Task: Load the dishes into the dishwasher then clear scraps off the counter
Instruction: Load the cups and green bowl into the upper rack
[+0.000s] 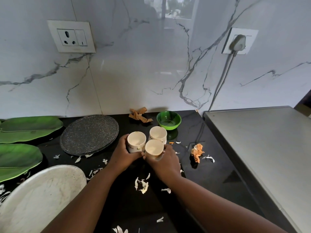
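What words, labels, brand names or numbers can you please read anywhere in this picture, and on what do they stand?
None: no readable text shows.
The cup in the left hand bears a small dark printed motif, too small to read.
The rear cup bears the same kind of marking, also illegible.
The wall socket's switch carries only a short dark mark, no word.

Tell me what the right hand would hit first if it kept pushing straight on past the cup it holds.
Probably the rear cup: the right hand grips the near cup and points up-left toward the wall, with that cup just beyond. Depth is unclear, so it might instead brush the cup in the left hand.
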`<state>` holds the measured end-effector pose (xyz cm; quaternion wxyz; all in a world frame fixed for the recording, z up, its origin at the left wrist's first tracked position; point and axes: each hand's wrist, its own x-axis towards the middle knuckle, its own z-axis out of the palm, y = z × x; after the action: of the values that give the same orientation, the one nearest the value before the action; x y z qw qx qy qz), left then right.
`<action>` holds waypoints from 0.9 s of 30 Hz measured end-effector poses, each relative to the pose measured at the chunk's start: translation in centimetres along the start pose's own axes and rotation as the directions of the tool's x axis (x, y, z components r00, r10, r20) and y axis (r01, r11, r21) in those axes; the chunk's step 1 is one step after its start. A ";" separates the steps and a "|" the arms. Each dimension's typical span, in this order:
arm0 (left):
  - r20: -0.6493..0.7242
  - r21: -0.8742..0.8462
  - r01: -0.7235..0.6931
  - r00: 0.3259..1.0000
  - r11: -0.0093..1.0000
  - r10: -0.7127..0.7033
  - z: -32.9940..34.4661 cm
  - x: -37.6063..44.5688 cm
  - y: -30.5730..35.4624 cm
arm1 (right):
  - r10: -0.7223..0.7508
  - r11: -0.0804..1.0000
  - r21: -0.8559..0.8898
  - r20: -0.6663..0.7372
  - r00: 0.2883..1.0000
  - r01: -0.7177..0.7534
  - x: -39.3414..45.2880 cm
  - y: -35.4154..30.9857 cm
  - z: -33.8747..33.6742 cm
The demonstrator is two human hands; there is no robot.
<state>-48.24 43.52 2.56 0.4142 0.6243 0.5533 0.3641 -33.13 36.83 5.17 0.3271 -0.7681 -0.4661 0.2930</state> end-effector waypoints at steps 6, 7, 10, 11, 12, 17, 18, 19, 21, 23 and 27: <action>-0.131 0.077 -0.010 0.991 0.997 0.020 0.6 -0.9 0.0 | -0.025 0.999 0.039 0.046 0.999 0.023 0.0 0.3 -0.6; -0.151 0.074 -0.008 0.988 0.997 0.019 0.7 -1.5 0.2 | -0.031 0.996 0.081 0.064 0.997 0.026 -0.3 0.5 -1.0; -0.237 -0.061 -0.020 0.972 0.998 0.005 1.2 -4.1 2.1 | -0.055 0.970 0.241 0.115 0.992 0.026 -1.5 1.3 -3.1; -0.240 -0.155 -0.015 0.971 0.988 -0.023 1.5 -5.1 3.2 | -0.056 0.956 0.294 0.134 0.989 0.014 -1.9 1.8 -4.1; -0.220 -0.272 -0.017 0.974 0.962 -0.045 1.9 -5.9 4.4 | -0.049 0.937 0.348 0.154 0.987 -0.008 -2.3 2.3 -5.3; 0.017 -0.671 -0.008 1.000 0.742 0.026 6.1 -8.7 9.7 | 0.005 0.626 0.735 0.329 0.944 -0.260 -4.7 4.8 -12.7; 0.096 -0.706 0.033 0.994 0.708 0.050 7.5 -9.1 10.7 | 0.000 0.565 0.769 0.362 0.932 -0.299 -5.3 5.5 -14.4; 0.174 -0.733 0.082 0.982 0.676 0.070 8.9 -9.6 11.8 | -0.003 0.508 0.798 0.378 0.926 -0.324 -6.0 6.3 -15.9; 0.300 -0.760 0.171 0.948 0.628 0.104 11.7 -10.6 13.9 | 0.012 0.374 0.861 0.367 0.930 -0.345 -7.2 8.4 -18.7; 0.393 -0.757 0.246 0.911 0.605 0.122 15.0 -12.0 16.1 | 0.031 0.244 0.915 0.325 0.945 -0.322 -8.4 11.1 -21.7; 0.554 -0.681 0.357 0.822 0.639 0.131 22.1 -15.4 19.4 | 0.020 0.060 0.964 0.259 0.966 -0.260 -11.8 16.9 -28.2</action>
<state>-22.41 24.89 11.76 0.8018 0.4309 0.2423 0.3357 -7.60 13.65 11.11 0.6880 -0.3525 -0.0926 0.6275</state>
